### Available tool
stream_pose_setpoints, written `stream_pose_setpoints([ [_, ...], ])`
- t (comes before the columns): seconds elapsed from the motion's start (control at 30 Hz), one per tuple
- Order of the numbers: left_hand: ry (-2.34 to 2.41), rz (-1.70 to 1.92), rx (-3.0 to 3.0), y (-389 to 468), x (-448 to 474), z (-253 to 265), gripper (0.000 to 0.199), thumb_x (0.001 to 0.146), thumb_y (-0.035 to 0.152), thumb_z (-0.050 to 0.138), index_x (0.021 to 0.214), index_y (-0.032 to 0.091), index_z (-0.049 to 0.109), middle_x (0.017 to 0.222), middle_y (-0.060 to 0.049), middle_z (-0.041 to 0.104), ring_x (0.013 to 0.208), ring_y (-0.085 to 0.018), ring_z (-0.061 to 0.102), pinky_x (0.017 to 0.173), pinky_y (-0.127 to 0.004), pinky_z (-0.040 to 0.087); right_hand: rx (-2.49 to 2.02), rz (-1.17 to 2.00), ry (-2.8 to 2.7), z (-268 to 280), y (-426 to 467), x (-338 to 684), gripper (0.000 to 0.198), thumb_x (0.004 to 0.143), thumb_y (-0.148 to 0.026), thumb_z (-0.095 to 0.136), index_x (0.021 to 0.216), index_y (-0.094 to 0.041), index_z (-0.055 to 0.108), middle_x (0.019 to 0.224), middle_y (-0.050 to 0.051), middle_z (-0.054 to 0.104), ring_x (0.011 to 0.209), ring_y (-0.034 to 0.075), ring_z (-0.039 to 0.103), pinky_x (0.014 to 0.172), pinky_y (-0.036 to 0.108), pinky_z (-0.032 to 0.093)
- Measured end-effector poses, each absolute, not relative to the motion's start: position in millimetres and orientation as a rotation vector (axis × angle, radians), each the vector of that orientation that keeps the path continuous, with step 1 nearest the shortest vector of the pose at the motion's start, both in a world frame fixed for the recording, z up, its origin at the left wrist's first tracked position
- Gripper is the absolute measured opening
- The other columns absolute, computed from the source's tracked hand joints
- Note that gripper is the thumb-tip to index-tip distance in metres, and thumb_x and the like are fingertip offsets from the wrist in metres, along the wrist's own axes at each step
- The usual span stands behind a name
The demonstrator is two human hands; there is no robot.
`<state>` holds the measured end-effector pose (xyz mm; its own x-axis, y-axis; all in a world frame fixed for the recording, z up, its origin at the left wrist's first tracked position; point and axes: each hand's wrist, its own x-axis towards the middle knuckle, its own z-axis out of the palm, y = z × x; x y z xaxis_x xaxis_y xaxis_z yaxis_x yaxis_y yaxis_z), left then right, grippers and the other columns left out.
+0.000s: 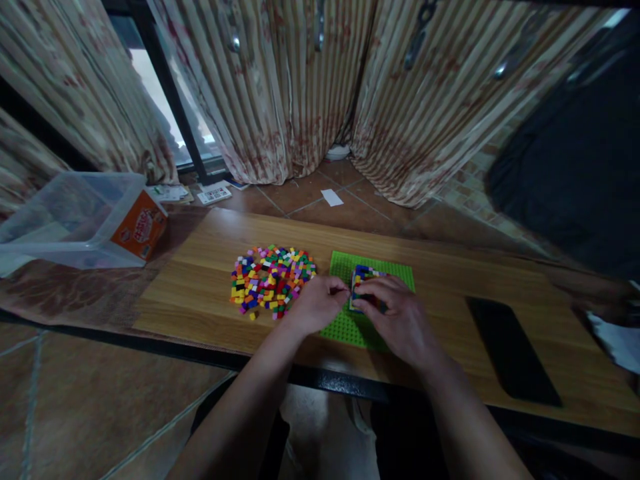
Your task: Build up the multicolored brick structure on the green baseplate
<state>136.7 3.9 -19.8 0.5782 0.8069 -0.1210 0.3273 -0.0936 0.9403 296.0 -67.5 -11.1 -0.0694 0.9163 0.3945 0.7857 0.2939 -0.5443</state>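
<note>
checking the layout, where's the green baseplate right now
In the head view, the green baseplate lies right of centre, between the loose bricks and black slab, partly hidden by the left hand and right hand.

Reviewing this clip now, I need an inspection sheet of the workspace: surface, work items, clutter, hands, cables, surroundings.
Surface: wood-grain tabletop, with brown patterned cloth showing at left.
Work items: loose pile of small multicoloured plastic bricks; bright green studded square baseplate right of it, bearing a small multicoloured brick build, partly hidden.
Clutter: clear plastic bin with orange label at the left end; flat black rectangular object at right.
Left hand: fingers bunched beside the build; any brick held cannot be made out.
Right hand: fingers at the build; grip unclear.
Cables: nothing seen.
Surroundings: striped floral curtains; brown tiled floor; white paper rectangle on it.
</note>
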Motion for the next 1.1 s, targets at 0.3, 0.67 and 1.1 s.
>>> stream_pose_setpoints([
  [0.3, 0.947, 0.563, 1.670, 1.6, 138.6, -20.0, 0.019, 0.079, 0.023, 0.053, 0.069, 0.016, 0.067, 0.059, 0.002, 0.056, 0.058, -0.012, 0.048, 0.056, -0.023, 0.036, -1.555, 0.243, -1.790, -17.3, -66.8, 298.0, 0.007, 0.084, -0.021, 0.065, 0.084, -0.024, 0.072, 0.095, 0.005, 0.067, 0.095, 0.023, 0.063, 0.087, 0.043, 0.051],
  [0.67, 0.948, 0.588, 1.666, -0.8, 139.3, -16.6, 0.019, 0.080, 0.021, 0.053, 0.071, 0.016, 0.068, 0.059, 0.001, 0.058, 0.057, -0.012, 0.050, 0.055, -0.023, 0.037, -1.596, 0.255, -1.777, -17.7, -66.6, 297.0, 0.010, 0.084, -0.024, 0.066, 0.092, -0.024, 0.072, 0.101, 0.006, 0.067, 0.103, 0.026, 0.061, 0.091, 0.045, 0.050],
  [1.1, 0.978, 0.627, 1.669, 0.5, 144.3, -26.1, 0.018, 0.077, 0.016, 0.053, 0.071, 0.016, 0.070, 0.061, 0.001, 0.060, 0.059, -0.012, 0.050, 0.056, -0.023, 0.038, -1.598, 0.270, -1.748, -16.5, -65.3, 294.0, 0.007, 0.082, -0.023, 0.067, 0.087, -0.025, 0.072, 0.099, 0.005, 0.067, 0.101, 0.024, 0.061, 0.091, 0.044, 0.049],
])
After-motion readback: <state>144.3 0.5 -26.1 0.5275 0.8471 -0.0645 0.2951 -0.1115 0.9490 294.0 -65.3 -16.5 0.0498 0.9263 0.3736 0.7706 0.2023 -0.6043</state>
